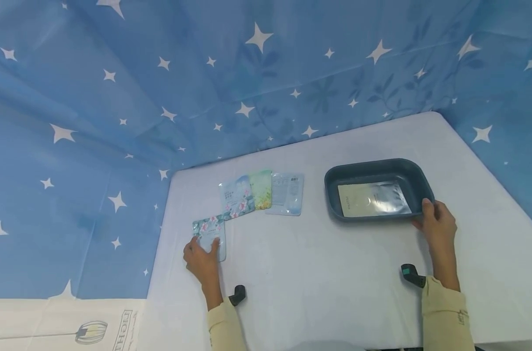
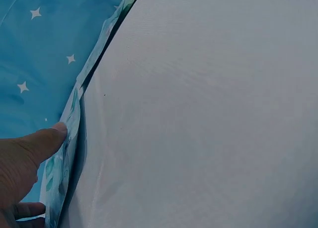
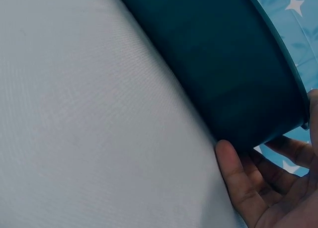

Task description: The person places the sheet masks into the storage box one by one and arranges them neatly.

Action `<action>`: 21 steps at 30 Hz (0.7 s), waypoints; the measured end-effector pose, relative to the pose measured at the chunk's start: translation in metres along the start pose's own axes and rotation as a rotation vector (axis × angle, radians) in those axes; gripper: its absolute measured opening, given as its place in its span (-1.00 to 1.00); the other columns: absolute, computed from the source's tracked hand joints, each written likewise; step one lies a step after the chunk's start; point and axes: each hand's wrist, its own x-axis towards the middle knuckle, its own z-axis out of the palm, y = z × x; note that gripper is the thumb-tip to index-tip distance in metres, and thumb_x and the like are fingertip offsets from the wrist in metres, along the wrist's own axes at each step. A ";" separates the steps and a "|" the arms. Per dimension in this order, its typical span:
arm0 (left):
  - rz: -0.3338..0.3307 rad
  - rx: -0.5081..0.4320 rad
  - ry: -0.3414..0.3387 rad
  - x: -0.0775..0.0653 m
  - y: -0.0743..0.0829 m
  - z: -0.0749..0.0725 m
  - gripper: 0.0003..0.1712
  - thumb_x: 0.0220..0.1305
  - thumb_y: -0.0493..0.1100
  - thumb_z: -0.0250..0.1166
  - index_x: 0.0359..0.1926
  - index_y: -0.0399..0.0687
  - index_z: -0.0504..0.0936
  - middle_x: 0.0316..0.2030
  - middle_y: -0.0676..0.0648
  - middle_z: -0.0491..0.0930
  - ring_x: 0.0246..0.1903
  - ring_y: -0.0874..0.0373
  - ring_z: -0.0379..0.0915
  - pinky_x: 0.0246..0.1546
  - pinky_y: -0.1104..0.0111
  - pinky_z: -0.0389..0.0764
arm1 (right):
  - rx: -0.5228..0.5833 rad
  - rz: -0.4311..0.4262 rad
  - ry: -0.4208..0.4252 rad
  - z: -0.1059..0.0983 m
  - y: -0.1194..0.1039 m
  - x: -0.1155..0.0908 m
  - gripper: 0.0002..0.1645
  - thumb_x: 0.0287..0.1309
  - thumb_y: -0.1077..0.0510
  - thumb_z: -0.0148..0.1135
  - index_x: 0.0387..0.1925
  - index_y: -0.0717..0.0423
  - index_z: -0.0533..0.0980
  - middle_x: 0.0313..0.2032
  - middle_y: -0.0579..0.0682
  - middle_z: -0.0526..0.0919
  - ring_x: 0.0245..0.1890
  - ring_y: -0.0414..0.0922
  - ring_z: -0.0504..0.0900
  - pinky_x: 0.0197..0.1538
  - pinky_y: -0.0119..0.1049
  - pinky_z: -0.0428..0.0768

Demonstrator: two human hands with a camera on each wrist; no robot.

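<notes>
Now, right hand (image 1: 439,226) gripping tray (image 1: 375,170) rim, tabletop (image 1: 314,263) leftward

- Cream cloth (image 1: 51,317): sideways letters, which seem to read "LIGHT"; the writing beside is not legible.
- Pale blue sachet (image 1: 285,194): a barcode and fine print, too small for reading.
- Flowered blue sachet (image 1: 237,197): dark characters, unreadable.
- Gold-and-silver sachet (image 1: 374,199): small lettering, unreadable.
- Right sleeve (image 1: 446,317): dark lettering, unclear.
</notes>
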 end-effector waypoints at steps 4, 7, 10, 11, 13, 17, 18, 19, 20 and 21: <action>-0.022 0.030 -0.023 0.001 0.002 -0.002 -0.13 -0.04 0.09 0.37 0.19 -0.27 0.26 0.11 -0.34 0.21 0.10 -0.24 0.07 -0.02 -0.08 0.11 | 0.002 -0.007 -0.002 0.000 0.000 -0.001 -0.20 0.24 -0.29 -0.33 0.29 0.18 0.10 0.23 0.27 0.21 0.17 0.18 0.29 -0.38 -0.62 0.51; -0.036 0.038 -0.055 0.004 0.003 -0.005 -0.08 -0.06 0.11 0.37 0.22 -0.26 0.20 0.11 -0.35 0.19 0.06 -0.24 0.05 -0.09 -0.09 0.12 | 0.008 -0.002 0.009 0.000 0.000 -0.001 -0.20 0.23 -0.30 -0.33 0.29 0.17 0.11 0.23 0.25 0.22 0.17 0.16 0.29 -0.38 -0.63 0.50; -0.068 0.051 -0.096 0.008 0.004 -0.006 -0.01 -0.07 0.15 0.38 0.26 -0.23 0.14 0.12 -0.36 0.15 0.05 -0.26 0.03 -0.12 -0.15 0.16 | 0.015 0.007 0.013 0.001 0.000 -0.001 -0.18 0.22 -0.32 -0.33 0.30 0.15 0.10 0.23 0.23 0.22 0.16 0.15 0.29 -0.36 -0.64 0.50; -0.080 0.052 -0.110 0.010 0.004 -0.007 0.00 -0.08 0.14 0.38 0.27 -0.23 0.12 0.13 -0.38 0.13 0.04 -0.27 0.02 -0.12 -0.17 0.16 | 0.015 0.011 0.014 0.001 0.000 -0.001 -0.18 0.22 -0.33 -0.33 0.30 0.14 0.10 0.23 0.22 0.22 0.16 0.14 0.29 -0.36 -0.64 0.50; -0.101 0.044 -0.129 0.012 0.004 -0.007 0.03 -0.09 0.13 0.39 0.28 -0.22 0.09 0.13 -0.40 0.10 0.04 -0.27 0.01 -0.11 -0.18 0.18 | 0.014 0.014 0.016 0.001 0.000 -0.001 -0.19 0.22 -0.32 -0.33 0.30 0.14 0.10 0.23 0.22 0.23 0.15 0.13 0.31 -0.35 -0.63 0.50; -0.116 0.001 -0.139 0.012 0.003 -0.008 0.04 -0.09 0.07 0.41 0.30 -0.24 0.06 0.13 -0.42 0.08 0.00 -0.26 0.01 -0.05 -0.12 0.23 | 0.009 0.008 0.018 0.001 0.000 -0.002 -0.21 0.24 -0.29 -0.32 0.29 0.15 0.12 0.20 0.23 0.25 0.10 0.08 0.35 -0.35 -0.61 0.51; -0.117 -0.014 -0.139 0.011 0.003 -0.008 0.05 -0.09 0.06 0.41 0.30 -0.24 0.05 0.12 -0.42 0.07 -0.01 -0.25 0.02 -0.04 -0.09 0.24 | 0.010 0.004 0.018 0.001 0.001 -0.002 -0.22 0.24 -0.28 -0.31 0.29 0.16 0.13 0.19 0.24 0.25 0.08 0.07 0.36 -0.35 -0.61 0.52; -0.120 -0.032 -0.143 0.011 0.003 -0.009 0.05 -0.09 0.04 0.42 0.31 -0.24 0.04 0.11 -0.42 0.07 -0.02 -0.24 0.02 -0.03 -0.08 0.25 | 0.007 -0.001 0.020 0.001 0.001 -0.002 -0.23 0.25 -0.27 -0.31 0.28 0.17 0.13 0.18 0.24 0.26 0.07 0.05 0.37 -0.35 -0.61 0.52; -0.125 -0.047 -0.148 0.010 0.003 -0.009 0.05 -0.08 0.03 0.41 0.31 -0.24 0.02 0.10 -0.41 0.07 -0.03 -0.23 0.04 -0.02 -0.06 0.27 | 0.006 -0.004 0.020 0.001 0.001 -0.002 -0.23 0.25 -0.27 -0.31 0.28 0.17 0.14 0.18 0.24 0.26 0.05 0.04 0.37 -0.35 -0.61 0.52; -0.134 -0.066 -0.154 0.009 0.003 -0.010 0.06 -0.07 0.01 0.41 0.32 -0.23 0.00 0.09 -0.40 0.07 -0.04 -0.21 0.06 0.00 -0.05 0.28 | 0.006 -0.007 0.022 0.001 0.001 -0.002 -0.24 0.25 -0.27 -0.30 0.28 0.18 0.14 0.17 0.24 0.27 0.04 0.03 0.38 -0.35 -0.61 0.52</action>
